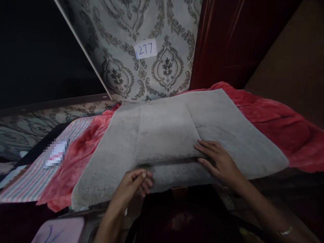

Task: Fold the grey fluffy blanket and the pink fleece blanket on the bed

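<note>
A grey cloth [106, 162] with a soft, worn-looking surface lies spread out before me. In its middle sits a rectangular grey panel [164, 131] with a dark gap along its near edge; whether it is a fold or a separate piece I cannot tell. My left hand [138, 180] is at the panel's near left corner, thumb against curled fingers; anything pinched there is hidden. My right hand [217, 162] rests at the panel's near right corner, its fingers stretched out and apart on the cloth.
Under the grey cloth, a red plush blanket [275, 125] shows on both sides. A striped cloth [30, 184] lies at left, below a large dark screen [45, 50]. Behind are a patterned wall [167, 67] with a paper marked 277 [145, 49] and a dark red panel [227, 44].
</note>
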Action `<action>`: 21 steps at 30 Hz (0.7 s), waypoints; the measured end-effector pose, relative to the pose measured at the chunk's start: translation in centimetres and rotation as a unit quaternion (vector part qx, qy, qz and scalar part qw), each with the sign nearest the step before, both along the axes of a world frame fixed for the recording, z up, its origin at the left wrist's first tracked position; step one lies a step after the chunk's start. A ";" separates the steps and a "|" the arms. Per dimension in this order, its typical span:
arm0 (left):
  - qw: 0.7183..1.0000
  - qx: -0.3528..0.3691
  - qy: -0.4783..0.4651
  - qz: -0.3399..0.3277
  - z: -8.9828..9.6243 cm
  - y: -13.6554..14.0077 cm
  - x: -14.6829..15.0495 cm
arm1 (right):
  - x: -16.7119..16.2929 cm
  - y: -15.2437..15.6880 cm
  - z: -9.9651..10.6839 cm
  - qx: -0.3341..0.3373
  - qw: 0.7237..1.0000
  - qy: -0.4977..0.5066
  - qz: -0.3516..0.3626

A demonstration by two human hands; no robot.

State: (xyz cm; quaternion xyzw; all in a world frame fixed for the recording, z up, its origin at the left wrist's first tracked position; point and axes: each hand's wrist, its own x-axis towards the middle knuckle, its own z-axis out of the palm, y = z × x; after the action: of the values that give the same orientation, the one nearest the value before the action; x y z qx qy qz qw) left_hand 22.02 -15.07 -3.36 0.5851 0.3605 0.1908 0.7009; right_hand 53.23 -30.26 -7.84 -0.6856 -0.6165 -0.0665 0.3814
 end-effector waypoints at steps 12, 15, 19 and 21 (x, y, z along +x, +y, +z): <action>0.746 0.591 0.149 -0.268 1.9 4.6 11.3 | 2.3 10.6 2.3 -0.139 0.976 -0.110 0.126; 0.700 0.628 0.191 -0.282 -0.8 5.0 11.6 | 2.7 10.8 0.6 -0.187 0.967 -0.118 0.127; 0.690 0.641 0.185 -0.281 -1.7 5.0 10.9 | 3.3 10.8 0.4 -0.187 0.966 -0.111 0.141; 0.691 0.638 0.186 -0.284 -1.5 5.0 10.8 | 3.5 11.4 1.2 -0.186 0.966 -0.106 0.146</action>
State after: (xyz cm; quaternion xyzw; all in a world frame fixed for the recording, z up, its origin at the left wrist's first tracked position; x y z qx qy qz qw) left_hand 32.84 -10.11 -4.83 0.9894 0.0923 0.0541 0.0983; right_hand 56.68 -18.87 -6.62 -0.6361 -0.7483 0.0335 0.1853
